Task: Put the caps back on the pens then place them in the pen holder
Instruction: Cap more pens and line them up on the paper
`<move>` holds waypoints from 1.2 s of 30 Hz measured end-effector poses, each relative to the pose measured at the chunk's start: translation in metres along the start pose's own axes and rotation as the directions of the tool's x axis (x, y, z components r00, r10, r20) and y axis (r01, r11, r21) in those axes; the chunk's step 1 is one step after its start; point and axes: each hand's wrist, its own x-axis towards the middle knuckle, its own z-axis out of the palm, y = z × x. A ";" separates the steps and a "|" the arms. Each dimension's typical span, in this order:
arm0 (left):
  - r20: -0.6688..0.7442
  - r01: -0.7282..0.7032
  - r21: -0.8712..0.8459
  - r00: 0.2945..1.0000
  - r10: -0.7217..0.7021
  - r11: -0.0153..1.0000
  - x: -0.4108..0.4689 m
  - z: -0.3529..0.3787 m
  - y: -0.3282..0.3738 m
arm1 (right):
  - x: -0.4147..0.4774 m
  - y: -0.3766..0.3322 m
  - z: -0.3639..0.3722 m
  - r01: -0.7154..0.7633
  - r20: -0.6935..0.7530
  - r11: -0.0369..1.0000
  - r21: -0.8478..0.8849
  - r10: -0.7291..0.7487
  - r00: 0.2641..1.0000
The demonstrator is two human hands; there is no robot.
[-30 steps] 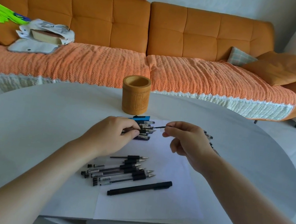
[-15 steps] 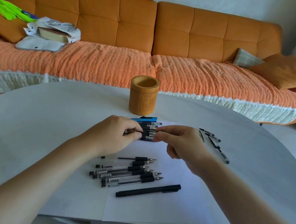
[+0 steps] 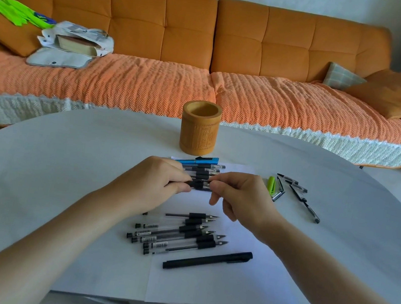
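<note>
My left hand (image 3: 157, 180) and my right hand (image 3: 238, 196) meet over a black gel pen (image 3: 201, 185), both pinching it; the left grips the barrel, the right pinches the cap end. Behind them lies a row of capped pens (image 3: 208, 170) with a blue pen (image 3: 199, 160) at the back. Several uncapped gel pens (image 3: 179, 233) lie nearer me, beside a long capped black pen (image 3: 208, 260). The wooden pen holder (image 3: 199, 128) stands upright beyond, its visible inside bare. Loose caps (image 3: 291, 182) and a green cap (image 3: 270, 184) lie to the right.
Everything sits on a white sheet of paper (image 3: 213, 284) on a round white table (image 3: 63, 157). One more black pen (image 3: 304, 204) lies at the right. An orange sofa (image 3: 209, 49) with a bag and cushions stands behind the table.
My right hand has moved left from holding a cap apart to meeting my left hand at the pen. The view has shifted so the caps at the right show.
</note>
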 end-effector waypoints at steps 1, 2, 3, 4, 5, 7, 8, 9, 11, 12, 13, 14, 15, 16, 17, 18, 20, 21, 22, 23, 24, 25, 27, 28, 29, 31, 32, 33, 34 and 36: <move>-0.024 -0.014 0.013 1.000 0.014 1.000 -0.001 0.000 0.001 | 0.000 0.000 0.001 -0.016 0.013 1.000 0.019 0.016 1.000; -0.040 -0.014 0.025 0.999 0.015 1.000 -0.001 0.000 0.002 | 0.001 -0.001 0.002 -0.020 0.019 1.000 0.013 0.020 1.000; -0.049 0.002 0.028 0.999 0.000 1.000 -0.002 -0.001 0.002 | 0.002 -0.001 0.003 -0.008 0.019 1.000 -0.025 0.008 1.000; -0.057 0.024 0.019 0.998 -0.022 1.000 -0.001 -0.002 0.002 | 0.003 -0.001 0.004 0.023 0.012 0.996 -0.088 -0.022 1.000; -0.066 0.048 0.003 0.997 -0.048 0.999 0.000 -0.004 0.001 | 0.005 -0.001 0.005 0.063 0.001 0.986 -0.158 -0.063 0.998; -0.081 0.098 -0.030 0.992 -0.100 0.995 0.003 -0.008 -0.001 | 0.009 -0.003 0.004 0.123 -0.026 0.957 -0.262 -0.135 0.991; -0.071 0.116 -0.037 0.990 -0.118 0.993 0.004 -0.010 -0.001 | 0.011 -0.004 0.002 0.137 -0.036 0.946 -0.295 -0.155 0.987; -0.048 0.128 -0.035 0.990 -0.130 0.991 0.005 -0.012 -0.001 | 0.013 -0.005 0.000 0.143 -0.039 0.937 -0.318 -0.164 0.986; 0.003 0.130 -0.021 0.992 -0.130 0.991 0.006 -0.013 -0.001 | 0.017 -0.006 -0.003 0.133 -0.026 0.931 -0.340 -0.150 0.988; 0.019 0.133 -0.023 0.991 -0.133 0.991 0.005 -0.014 -0.002 | 0.019 -0.006 -0.004 0.117 -0.013 0.931 -0.346 -0.129 0.992; 0.030 0.147 -0.032 0.989 -0.146 0.989 0.004 -0.015 -0.004 | 0.021 -0.006 -0.006 0.098 -0.001 0.928 -0.359 -0.105 0.994; 0.033 0.161 -0.026 0.987 -0.160 0.987 0.003 -0.015 -0.008 | 0.022 -0.005 -0.007 0.080 0.008 0.922 -0.379 -0.083 0.997; 0.030 0.163 0.011 0.986 -0.163 0.987 0.001 -0.015 -0.013 | 0.024 -0.003 -0.008 0.063 0.008 0.915 -0.399 -0.066 0.998; 0.026 0.161 0.066 0.986 -0.163 0.985 0.000 -0.014 -0.019 | 0.025 -0.002 -0.010 0.050 0.003 0.905 -0.423 -0.054 0.999; 0.024 0.164 0.112 0.986 -0.168 0.980 -0.001 -0.013 -0.025 | 0.026 -0.001 -0.012 0.040 0.000 0.895 -0.445 -0.045 0.999; 0.032 0.173 0.137 0.983 -0.179 0.975 -0.003 -0.013 -0.030 | 0.027 0.000 -0.014 0.034 0.005 0.885 -0.463 -0.036 0.999; 0.086 0.200 0.155 0.973 -0.215 0.967 -0.006 -0.012 -0.038 | 0.028 0.001 -0.017 0.025 0.030 0.872 -0.489 -0.012 0.999; 0.114 0.213 0.160 0.966 -0.232 0.964 -0.007 -0.011 -0.041 | 0.028 0.002 -0.018 0.027 0.048 0.858 -0.513 -0.002 0.999; 0.129 0.220 0.166 0.962 -0.243 0.961 -0.008 -0.011 -0.043 | 0.027 0.003 -0.018 0.034 0.069 0.836 -0.547 0.004 0.998; 0.133 0.223 0.167 0.960 -0.246 0.961 -0.008 -0.011 -0.044 | 0.026 0.003 -0.018 0.046 0.090 0.809 -0.586 0.008 0.996; 0.132 0.222 0.165 0.961 -0.244 0.961 -0.007 -0.012 -0.045 | 0.025 0.004 -0.017 0.063 0.109 0.779 -0.623 0.008 0.994; 0.133 0.220 0.167 0.961 -0.243 0.961 -0.007 -0.013 -0.046 | 0.024 0.005 -0.016 0.079 0.122 0.748 -0.659 0.002 0.993; 0.142 0.222 0.185 0.958 -0.250 0.957 -0.006 -0.016 -0.049 | 0.022 0.007 -0.013 0.111 0.123 0.684 -0.721 -0.032 0.992; 0.146 0.222 0.199 0.956 -0.253 0.955 -0.005 -0.018 -0.051 | 0.021 0.008 -0.011 0.127 0.115 0.651 -0.749 -0.062 0.991; 0.150 0.221 0.211 0.955 -0.255 0.952 -0.005 -0.019 -0.052 | 0.021 0.008 -0.010 0.146 0.107 0.617 -0.773 -0.100 0.989; 0.157 0.220 0.214 0.954 -0.256 0.952 -0.005 -0.021 -0.055 | 0.021 0.010 -0.008 0.189 0.110 0.565 -0.803 -0.171 0.979; 0.157 0.215 0.205 0.956 -0.249 0.955 -0.005 -0.022 -0.055 | 0.022 0.010 -0.008 0.204 0.118 0.557 -0.805 -0.186 0.975; 0.154 0.207 0.193 0.959 -0.238 0.959 -0.005 -0.023 -0.055 | 0.023 0.011 -0.007 0.216 0.128 0.555 -0.803 -0.193 0.973; 0.147 0.200 0.180 0.963 -0.227 0.963 -0.006 -0.025 -0.054 | 0.023 0.012 -0.006 0.225 0.136 0.557 -0.800 -0.196 0.971; 0.136 0.204 0.138 0.965 -0.222 0.969 -0.006 -0.027 -0.052 | 0.025 0.015 -0.004 0.228 0.136 0.566 -0.792 -0.201 0.970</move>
